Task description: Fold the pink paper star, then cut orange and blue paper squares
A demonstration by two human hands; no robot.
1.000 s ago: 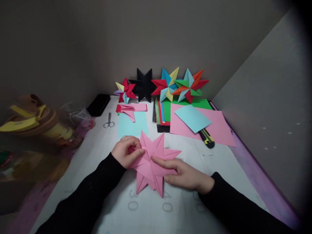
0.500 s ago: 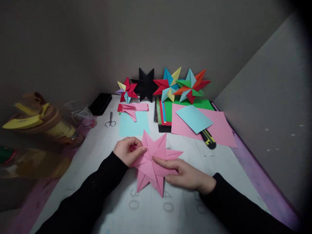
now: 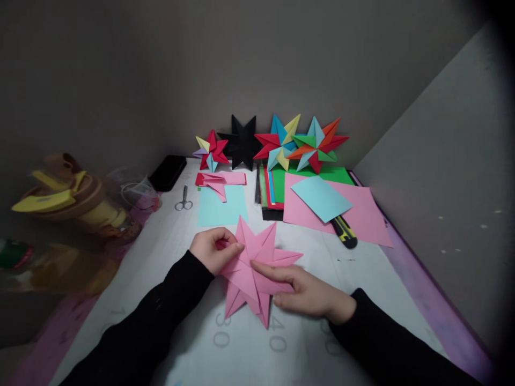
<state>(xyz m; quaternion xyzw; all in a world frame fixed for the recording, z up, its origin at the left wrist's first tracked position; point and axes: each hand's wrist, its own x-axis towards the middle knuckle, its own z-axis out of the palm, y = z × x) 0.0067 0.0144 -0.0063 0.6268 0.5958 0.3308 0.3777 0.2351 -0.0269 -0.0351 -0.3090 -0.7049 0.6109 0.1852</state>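
A folded pink paper star [image 3: 254, 292] with several points is held just above the white table surface, in front of my body. My left hand [image 3: 215, 249] pinches its upper left part between thumb and bent fingers. My right hand [image 3: 308, 289] grips the star from the right: the index finger lies on the centre, the thumb is at the lower right edge, and the remaining fingers are mostly hidden. Behind it lie a light blue sheet [image 3: 222, 213] and folded pink strips [image 3: 231, 178].
Small scissors [image 3: 184, 201] and a black phone-like object [image 3: 168, 172] lie on the left. At the back, a black star [image 3: 242, 143] and several coloured stars lean on the wall. A yellow-black cutter [image 3: 345, 232] lies partly under a blue sheet [image 3: 322, 197] on pink paper [image 3: 366, 214].
Both hands keep their hold on the pink star, which has shifted only very slightly. The whole view has dropped a little, with the background moving a few pixels.
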